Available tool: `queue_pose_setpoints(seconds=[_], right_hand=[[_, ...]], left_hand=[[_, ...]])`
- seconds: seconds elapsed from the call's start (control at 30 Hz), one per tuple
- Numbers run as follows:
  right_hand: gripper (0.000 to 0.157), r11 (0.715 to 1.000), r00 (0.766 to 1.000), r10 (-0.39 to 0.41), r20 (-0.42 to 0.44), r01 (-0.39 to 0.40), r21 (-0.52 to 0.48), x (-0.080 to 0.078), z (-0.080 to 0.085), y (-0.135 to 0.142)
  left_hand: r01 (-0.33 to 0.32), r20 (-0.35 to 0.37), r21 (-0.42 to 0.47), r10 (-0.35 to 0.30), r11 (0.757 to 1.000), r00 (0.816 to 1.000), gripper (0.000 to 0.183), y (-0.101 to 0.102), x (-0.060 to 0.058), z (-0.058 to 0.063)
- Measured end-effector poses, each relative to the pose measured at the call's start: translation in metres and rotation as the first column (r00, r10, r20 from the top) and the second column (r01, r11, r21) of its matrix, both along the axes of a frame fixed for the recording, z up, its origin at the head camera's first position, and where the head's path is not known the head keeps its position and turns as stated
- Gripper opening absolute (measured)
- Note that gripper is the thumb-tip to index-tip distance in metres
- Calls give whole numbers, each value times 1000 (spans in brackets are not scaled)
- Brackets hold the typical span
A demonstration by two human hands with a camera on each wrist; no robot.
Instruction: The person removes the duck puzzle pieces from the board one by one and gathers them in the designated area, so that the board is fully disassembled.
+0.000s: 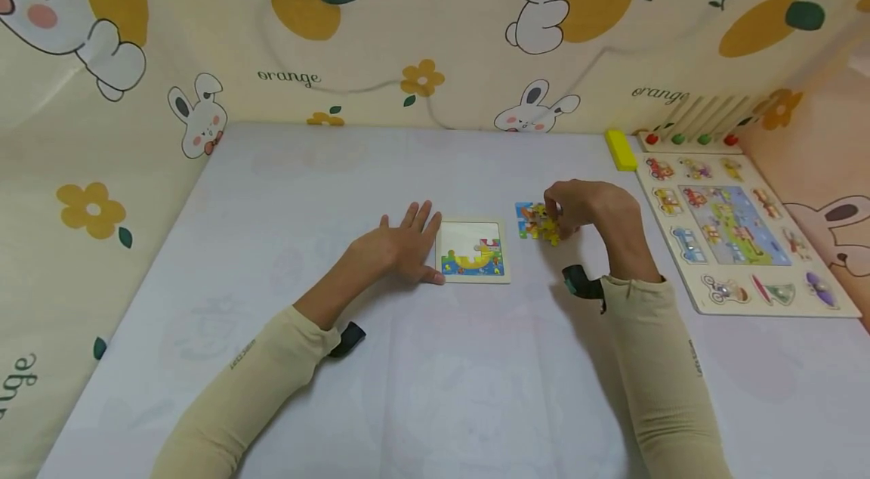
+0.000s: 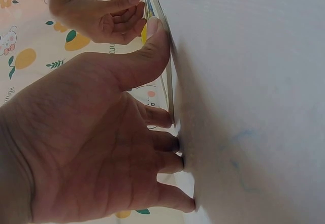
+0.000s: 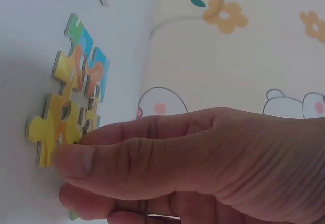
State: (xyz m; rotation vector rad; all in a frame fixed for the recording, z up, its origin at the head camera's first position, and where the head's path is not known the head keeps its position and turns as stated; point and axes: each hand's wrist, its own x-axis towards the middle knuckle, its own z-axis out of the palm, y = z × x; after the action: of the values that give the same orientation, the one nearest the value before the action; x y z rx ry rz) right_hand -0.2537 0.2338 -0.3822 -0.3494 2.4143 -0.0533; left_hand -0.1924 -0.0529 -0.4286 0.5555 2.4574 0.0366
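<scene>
A wooden puzzle tray [image 1: 473, 283] lies flat, its lower part filled with blue, yellow and green jigsaw pieces [image 1: 476, 261]. My left hand [image 1: 401, 248] rests at the tray's left edge, fingers spread and fairly straight. In the left wrist view the left thumb [image 2: 152, 46] touches the tray's rim and the fingertips meet the tabletop. To the tray's right lies a cluster of loose pieces [image 1: 526, 220] in yellow, orange and blue. My right hand [image 1: 584, 207] pinches a yellow puzzle piece [image 3: 48, 137] at the cluster; its fingers partly hide the piece.
A large wooden picture board [image 1: 693, 290] lies at the right. Behind it stands a rack of thin rods [image 1: 707, 120] with red and green beads. A yellow block [image 1: 620, 150] sits beside the board. Patterned cloth [image 1: 381, 101] hangs behind the white tabletop [image 1: 435, 403].
</scene>
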Motion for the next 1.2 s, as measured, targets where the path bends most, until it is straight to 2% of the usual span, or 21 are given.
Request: queue_pose_setpoints(seconds=[0.23, 0.37, 0.57, 0.73, 1.0, 1.2], right_hand=[[25, 998, 998, 57, -27, -56, 12, 0, 1, -6], [23, 998, 998, 55, -11, -55, 12, -2, -3, -9], [26, 998, 997, 59, -42, -58, 33, -3, -9, -9], [27, 999, 999, 24, -45, -22, 34, -3, -10, -9], [27, 997, 998, -41, -54, 44, 56, -2, -10, -7], [28, 997, 997, -42, -58, 45, 63, -1, -8, -7]], left_hand=[[7, -20, -8, -7, 1000, 1000, 108, 0, 1, 2], [1, -5, -6, -1, 1000, 1000, 109, -1, 1, 1], [7, -13, -9, -7, 1000, 1000, 109, 0, 1, 1], [-2, 2, -7, 2, 1000, 1000, 110, 1, 1, 0], [3, -13, -8, -3, 1000, 1000, 109, 1, 2, -1], [4, -16, -7, -5, 1000, 1000, 109, -1, 2, 0]])
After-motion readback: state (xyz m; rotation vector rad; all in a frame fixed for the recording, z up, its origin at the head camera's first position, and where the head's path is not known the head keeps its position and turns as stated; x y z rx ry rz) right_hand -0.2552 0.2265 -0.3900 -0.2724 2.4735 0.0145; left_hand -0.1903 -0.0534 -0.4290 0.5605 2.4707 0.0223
